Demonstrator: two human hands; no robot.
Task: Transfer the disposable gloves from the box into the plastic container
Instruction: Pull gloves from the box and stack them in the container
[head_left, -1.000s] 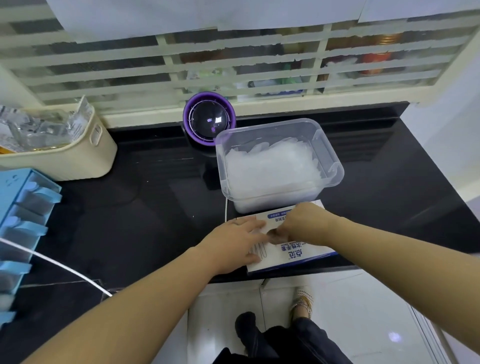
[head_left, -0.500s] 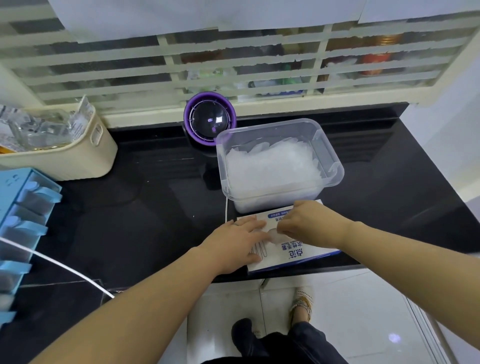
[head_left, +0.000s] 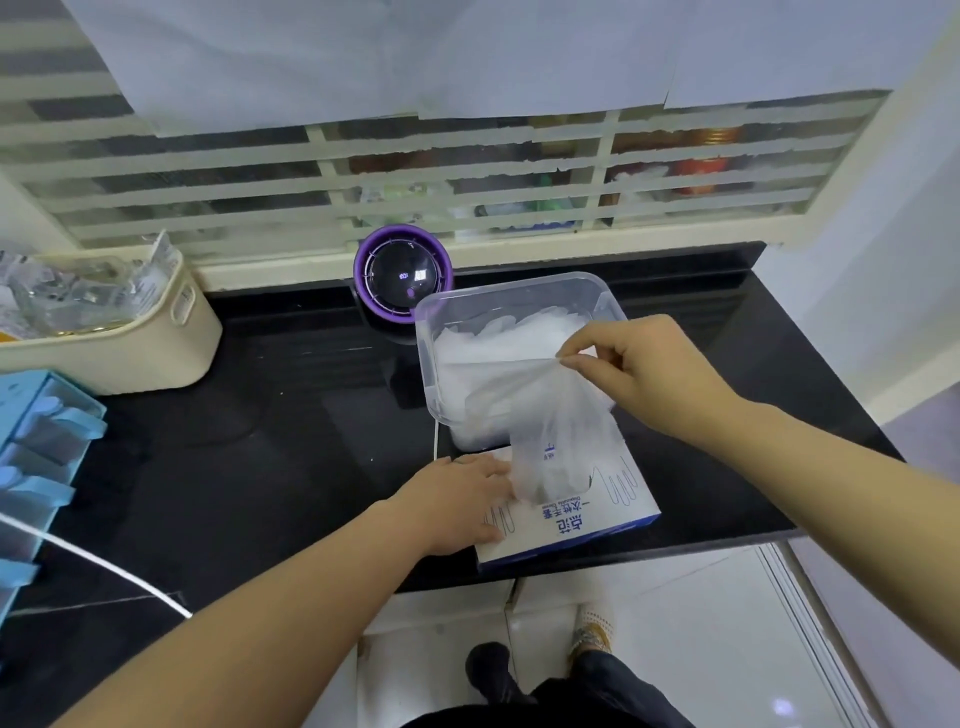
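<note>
Pinched glove in right hand above plastic container, long axis hanging back down to box; pinned box under straight-fingered left hand

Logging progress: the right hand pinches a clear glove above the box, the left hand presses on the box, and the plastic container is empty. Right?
Not empty: the head view shows the plastic container holding a pile of gloves. The right hand pinches a glove above the box, which the left hand presses.
</note>
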